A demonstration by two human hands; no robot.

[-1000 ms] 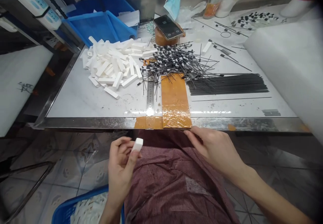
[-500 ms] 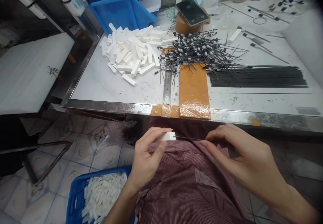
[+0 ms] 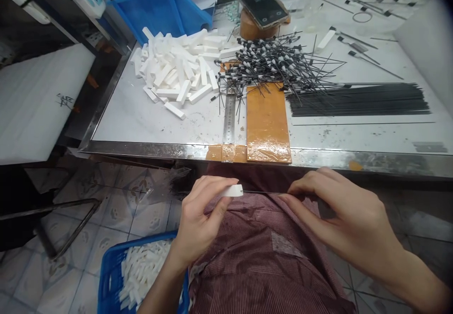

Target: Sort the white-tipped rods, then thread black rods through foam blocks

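Observation:
Above my lap, my left hand [image 3: 201, 217] is closed round a small white block [image 3: 234, 190], whose right end shows between thumb and fingers. A thin black rod [image 3: 262, 192] runs level from that end face to my right hand [image 3: 339, 210], pinched between thumb and forefinger. My fingers cover the rest of the block, and how deep the rod sits in it cannot be seen. Both hands are just in front of the table edge. On the table lie a heap of white blocks [image 3: 180, 68] and a tangle of black rods with black and white ends [image 3: 272, 63].
A steel ruler [image 3: 230, 118] and a brown taped pad [image 3: 268, 125] lie by the table's metal edge [image 3: 159, 150]. Straight black rods [image 3: 357, 100] lie to the right. A phone [image 3: 264, 7] rests behind. Below left stands a blue basket [image 3: 106, 276] of white pieces.
The view has shifted slightly, so the table appears higher and further left. The white block has turned a little in my left hand. My right hand keeps its pinch on the rod.

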